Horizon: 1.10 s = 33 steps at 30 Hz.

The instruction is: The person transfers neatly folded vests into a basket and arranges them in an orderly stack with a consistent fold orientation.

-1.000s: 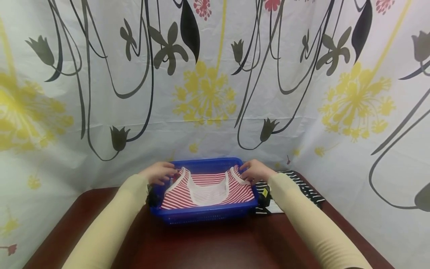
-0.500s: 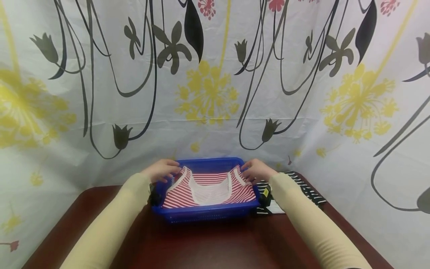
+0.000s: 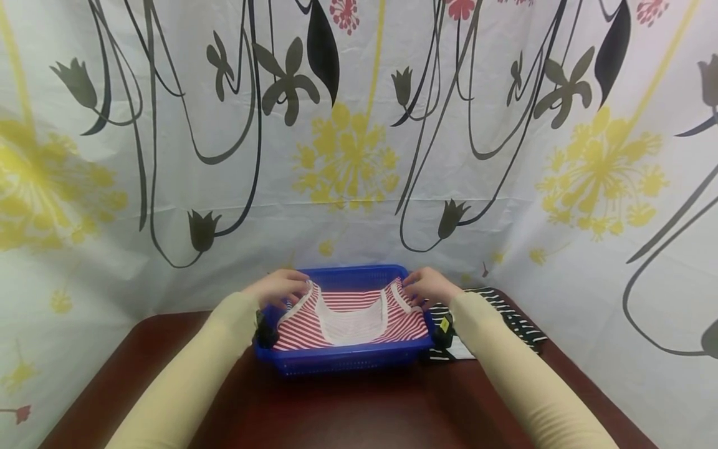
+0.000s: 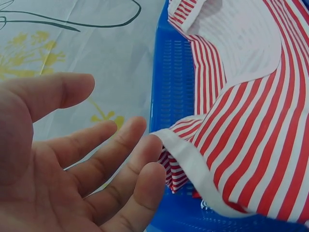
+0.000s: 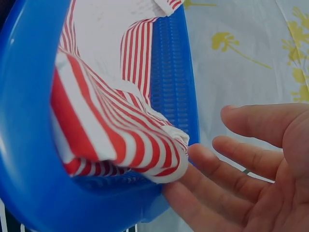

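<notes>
A red-and-white striped tank top (image 3: 303,327) with white trim lies spread in a blue plastic basket (image 3: 350,358). My left hand (image 3: 280,287) is over the basket's left side, fingers apart and gently bent; in the left wrist view its fingertips (image 4: 149,186) are right at the white armhole trim. At the opposite side is my right hand (image 3: 429,287), loosely spread. Its fingertips (image 5: 176,193) meet the trimmed edge of the tank top in the right wrist view, and the thumb stands away from the cloth. Neither hand grips the fabric.
The basket stands on a dark red-brown table (image 3: 336,411). Right of it lies a black-and-white striped cloth (image 3: 513,321), partly behind my right sleeve (image 3: 493,330). A flower-patterned curtain (image 3: 359,231) hangs close behind the basket and along the right side.
My left hand has shifted slightly right, in over the tank top's left edge. The right hand stays about where it was, and the basket and tank top look the same.
</notes>
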Tool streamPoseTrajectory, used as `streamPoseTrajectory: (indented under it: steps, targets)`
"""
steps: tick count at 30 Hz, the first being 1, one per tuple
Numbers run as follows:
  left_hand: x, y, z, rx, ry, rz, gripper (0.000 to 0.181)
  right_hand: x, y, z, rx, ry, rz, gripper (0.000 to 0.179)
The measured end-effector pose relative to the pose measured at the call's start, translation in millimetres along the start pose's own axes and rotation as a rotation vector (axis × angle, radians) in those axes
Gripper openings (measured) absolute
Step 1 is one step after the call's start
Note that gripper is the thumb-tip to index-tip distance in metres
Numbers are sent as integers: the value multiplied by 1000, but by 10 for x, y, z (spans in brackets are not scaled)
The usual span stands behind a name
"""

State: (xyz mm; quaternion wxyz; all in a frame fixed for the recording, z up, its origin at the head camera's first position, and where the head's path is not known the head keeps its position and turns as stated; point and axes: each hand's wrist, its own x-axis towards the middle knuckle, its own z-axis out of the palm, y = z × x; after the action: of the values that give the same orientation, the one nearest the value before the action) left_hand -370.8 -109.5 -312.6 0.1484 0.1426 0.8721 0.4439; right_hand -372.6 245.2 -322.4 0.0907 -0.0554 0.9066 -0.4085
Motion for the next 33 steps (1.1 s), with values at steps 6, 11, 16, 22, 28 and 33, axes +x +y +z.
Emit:
streamPoseTrajectory:
  steps: [6, 11, 16, 22, 28, 33]
  targets:
    - [-13, 26, 60, -21, -26, -15, 52, -20, -12, 20, -56, 57, -45, 41]
    - [-14, 51, 117, -102, -74, -30, 50, -6, -57, 66, 3, 90, -79, 36]
    - [17, 20, 175, -183, -121, -62, 54, 16, -94, 143, 119, 0, -77, 41]
    - [38, -29, 231, -207, -119, -89, 63, 11, -109, 224, 207, -107, -45, 47]
    - [-6, -75, 255, -212, -131, -89, 65, -8, -94, 264, 214, -163, -13, 49]
    - [-12, -119, 292, -146, -145, -115, 66, -7, -75, 295, 192, -191, 16, 57]
